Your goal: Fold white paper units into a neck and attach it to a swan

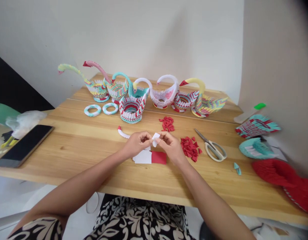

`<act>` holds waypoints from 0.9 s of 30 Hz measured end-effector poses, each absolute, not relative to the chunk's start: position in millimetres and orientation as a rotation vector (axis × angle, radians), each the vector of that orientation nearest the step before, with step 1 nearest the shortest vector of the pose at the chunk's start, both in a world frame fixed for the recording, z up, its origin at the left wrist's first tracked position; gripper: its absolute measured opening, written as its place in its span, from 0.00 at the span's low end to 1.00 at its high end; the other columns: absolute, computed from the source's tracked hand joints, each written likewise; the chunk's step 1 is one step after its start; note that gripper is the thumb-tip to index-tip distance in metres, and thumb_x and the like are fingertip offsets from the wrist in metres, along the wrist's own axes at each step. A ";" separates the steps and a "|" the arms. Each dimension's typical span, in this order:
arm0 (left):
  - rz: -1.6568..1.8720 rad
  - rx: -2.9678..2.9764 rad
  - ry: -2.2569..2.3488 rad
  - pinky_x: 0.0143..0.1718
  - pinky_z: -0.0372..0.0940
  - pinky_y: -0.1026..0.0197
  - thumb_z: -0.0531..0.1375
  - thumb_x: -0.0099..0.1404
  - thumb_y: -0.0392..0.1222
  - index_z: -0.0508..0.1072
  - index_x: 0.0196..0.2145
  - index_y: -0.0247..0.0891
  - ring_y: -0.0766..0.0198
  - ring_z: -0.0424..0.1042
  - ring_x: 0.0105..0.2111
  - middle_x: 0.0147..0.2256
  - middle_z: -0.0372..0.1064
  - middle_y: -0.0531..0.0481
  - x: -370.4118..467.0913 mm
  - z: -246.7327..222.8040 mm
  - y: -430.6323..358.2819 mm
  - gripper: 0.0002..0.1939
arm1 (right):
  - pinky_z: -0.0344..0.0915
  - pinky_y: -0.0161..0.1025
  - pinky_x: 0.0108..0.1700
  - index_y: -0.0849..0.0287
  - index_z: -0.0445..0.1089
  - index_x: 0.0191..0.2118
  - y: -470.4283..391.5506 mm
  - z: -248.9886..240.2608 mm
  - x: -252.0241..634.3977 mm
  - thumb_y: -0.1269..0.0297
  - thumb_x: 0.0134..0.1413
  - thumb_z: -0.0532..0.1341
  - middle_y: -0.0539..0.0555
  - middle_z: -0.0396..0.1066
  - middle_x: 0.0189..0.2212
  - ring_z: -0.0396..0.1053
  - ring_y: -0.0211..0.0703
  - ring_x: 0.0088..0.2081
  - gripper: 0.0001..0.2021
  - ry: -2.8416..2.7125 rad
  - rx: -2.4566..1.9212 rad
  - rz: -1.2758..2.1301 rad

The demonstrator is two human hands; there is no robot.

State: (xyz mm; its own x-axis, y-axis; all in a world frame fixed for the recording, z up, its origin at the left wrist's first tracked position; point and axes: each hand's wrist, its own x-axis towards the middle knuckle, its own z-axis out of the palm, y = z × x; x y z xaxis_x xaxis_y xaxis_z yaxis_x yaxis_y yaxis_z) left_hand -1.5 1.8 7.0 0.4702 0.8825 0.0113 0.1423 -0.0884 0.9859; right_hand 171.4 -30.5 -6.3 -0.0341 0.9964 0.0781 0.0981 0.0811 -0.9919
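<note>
A small folded piece of white paper (155, 139) is pinched between my two hands above the table's middle. My left hand (137, 143) grips its left edge, and my right hand (170, 145) has the other side between thumb and fingers. Under the hands lie a stack of white paper slips (143, 157) and, touching it, a red paper slip (159, 157). A curved white neck piece with a red tip (123, 132) lies just beyond my left hand, partly hidden. Beside my right hand is a pile of folded red paper pieces (191, 149); a smaller red pile (167, 123) sits farther back.
Scissors (214, 148) lie right of the red pile. Several folded-paper swans stand along the back, with a striped paper basket (132, 110) before them and two paper rings (92, 110) at left. A phone (25, 145) rests near the left edge; red paper work (281, 176) is at right.
</note>
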 end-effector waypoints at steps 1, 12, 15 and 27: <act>0.784 1.553 0.924 0.25 0.58 0.68 0.61 0.58 0.42 0.69 0.27 0.33 0.70 0.66 0.23 0.24 0.70 0.52 -1.0 7.2 1.1 0.08 | 0.61 0.37 0.36 0.56 0.71 0.35 -30.4 -6.5 172.9 0.58 0.51 0.63 0.48 0.69 0.29 0.65 0.39 0.31 0.08 -1.353 -1.223 1.093; 0.773 1.255 0.908 0.23 0.64 0.69 0.64 0.56 0.42 0.68 0.29 0.33 0.69 0.70 0.18 0.18 0.71 0.53 1.4 4.0 3.0 0.10 | 0.60 0.36 0.35 0.57 0.69 0.32 -31.2 -4.8 173.1 0.58 0.53 0.62 0.48 0.69 0.27 0.65 0.39 0.30 0.08 -1.398 -1.299 0.972; 0.784 1.274 0.912 0.22 0.63 0.69 0.64 0.56 0.42 0.69 0.29 0.33 0.70 0.70 0.18 0.18 0.71 0.53 0.9 3.0 2.4 0.10 | 0.60 0.36 0.34 0.57 0.69 0.31 -32.0 -3.3 172.9 0.58 0.53 0.61 0.49 0.69 0.27 0.65 0.39 0.29 0.08 -1.431 -1.325 0.903; 0.752 1.172 0.929 0.20 0.62 0.69 0.64 0.55 0.44 0.70 0.25 0.33 0.69 0.68 0.17 0.17 0.71 0.51 -2.1 8.4 3.4 0.11 | 0.63 0.42 0.40 0.54 0.74 0.35 -34.3 -0.9 174.4 0.71 0.56 0.57 0.54 0.71 0.31 0.67 0.44 0.35 0.08 -1.870 -1.107 0.231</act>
State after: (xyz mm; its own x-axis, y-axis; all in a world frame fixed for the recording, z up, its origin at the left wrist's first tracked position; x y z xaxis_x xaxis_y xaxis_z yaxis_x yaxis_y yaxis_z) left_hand -2.1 3.4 8.4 0.4377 0.8755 -0.2048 -0.0190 0.2367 0.9714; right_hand 174.4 -34.3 -0.9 -0.1719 0.7696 0.6149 0.5972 0.5779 -0.5562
